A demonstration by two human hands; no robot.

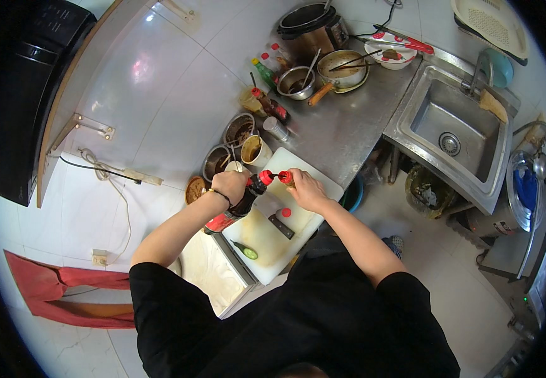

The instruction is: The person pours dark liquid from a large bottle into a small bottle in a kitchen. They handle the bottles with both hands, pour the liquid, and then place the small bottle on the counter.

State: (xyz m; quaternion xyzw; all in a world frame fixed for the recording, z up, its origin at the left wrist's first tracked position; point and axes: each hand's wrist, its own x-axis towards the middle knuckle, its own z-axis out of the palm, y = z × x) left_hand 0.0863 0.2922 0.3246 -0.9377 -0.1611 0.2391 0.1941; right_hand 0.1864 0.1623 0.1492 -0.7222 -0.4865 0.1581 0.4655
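Note:
My left hand [229, 185] grips a large bottle of dark liquid [243, 206], tilted with its red-rimmed mouth pointing right. A thin dark stream runs from it towards the red mouth of a smaller bottle [285, 177]. My right hand [308, 191] is closed around that smaller bottle, hiding most of its body. Both hands are over a white cutting board [266, 250]. On the board lie a knife with a dark handle [281, 227], a loose red cap [286, 212] and a cut cucumber end [245, 250].
Left of the board stand sauce containers, among them a white tub [256, 150] and a metal bowl [240, 129]. Behind are a shaker [276, 128], a sauce bottle [271, 105], a wooden-handled pot [341, 70] and an electric cooker [312, 30]. A steel sink [460, 118] is at right.

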